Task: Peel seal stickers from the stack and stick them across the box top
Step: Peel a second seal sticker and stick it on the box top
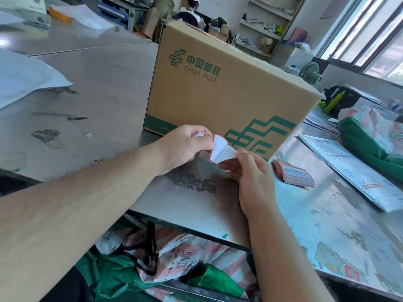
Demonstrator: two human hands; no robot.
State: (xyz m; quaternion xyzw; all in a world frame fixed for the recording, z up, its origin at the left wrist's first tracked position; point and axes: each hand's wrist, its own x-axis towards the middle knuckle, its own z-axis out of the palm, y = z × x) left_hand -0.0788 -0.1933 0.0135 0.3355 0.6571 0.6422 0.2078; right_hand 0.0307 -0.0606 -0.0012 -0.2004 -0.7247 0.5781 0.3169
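Both grips are closed in pinches on one seal sticker [220,151], held in the air just in front of the cardboard box [218,88]. The left grip [185,144] has thumb and forefinger pressed on the sticker's near end, with its other fingers curled round a bit of white paper [199,134] that has a red edge. The right grip [250,177] pinches the far end between thumb and fingertips, the remaining fingers loosely bent below. The sticker bends between them, its white side toward the camera and a thin red border along its edge.

A stack of red stickers [294,174] lies on the surface [109,94] just right of the right grip, near the box's front corner. The box stands upright on the worn grey metal surface and carries green China Post print.

A white padded bag [24,79] lies at the left. A silver mailer [349,168] and a green sack [368,147] lie at the right. Striped woven sacks [178,258] are piled below the surface edge. Behind the box are shelves [261,27], a small fan [309,73] and a window [381,40], and a seated person [192,12] is partly hidden by the box.
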